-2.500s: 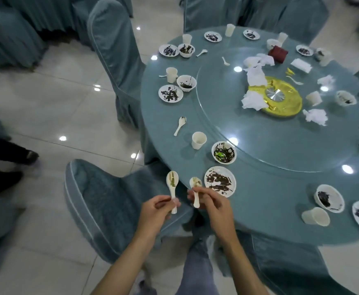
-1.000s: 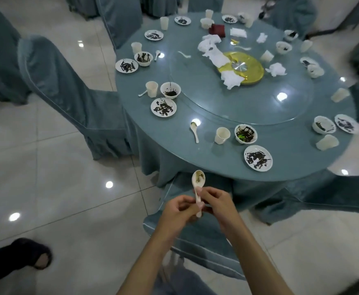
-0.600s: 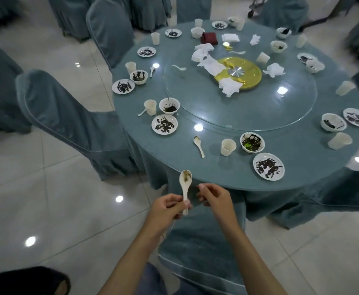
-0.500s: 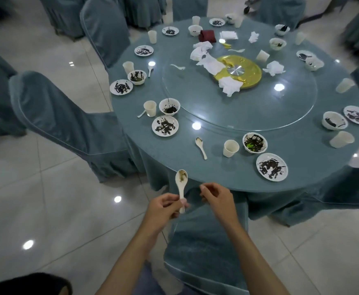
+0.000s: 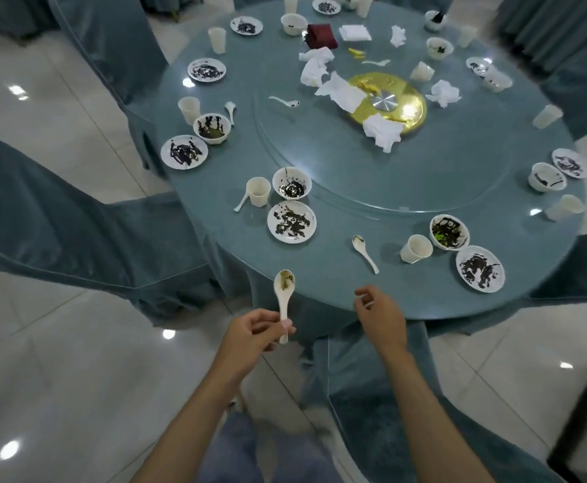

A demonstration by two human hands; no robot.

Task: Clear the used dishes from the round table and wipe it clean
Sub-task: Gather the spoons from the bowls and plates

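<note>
My left hand [image 5: 253, 334] pinches the handle of a soiled white spoon [image 5: 284, 291], bowl end up, just short of the round table's [image 5: 420, 298] near edge. My right hand [image 5: 379, 315] hovers to the right of it with loosely curled fingers and holds nothing. On the teal cloth ahead lie another white spoon [image 5: 365, 252], a paper cup [image 5: 415, 249], a dirty bowl [image 5: 449, 232] and a dirty plate [image 5: 480, 268]. Further left stand a dirty plate [image 5: 291, 222], a bowl [image 5: 291, 183] and a cup [image 5: 257, 191].
A glass turntable [image 5: 441, 176] with a gold centre [image 5: 407, 106] carries crumpled napkins [image 5: 340, 92]. More used plates, bowls and cups ring the table. Covered chairs stand at the left [image 5: 58, 221], back left [image 5: 110, 40] and right below my arms [image 5: 372, 395].
My right hand has let go of the spoon handle and moved right, away from my left hand. The view has come closer to the table.
</note>
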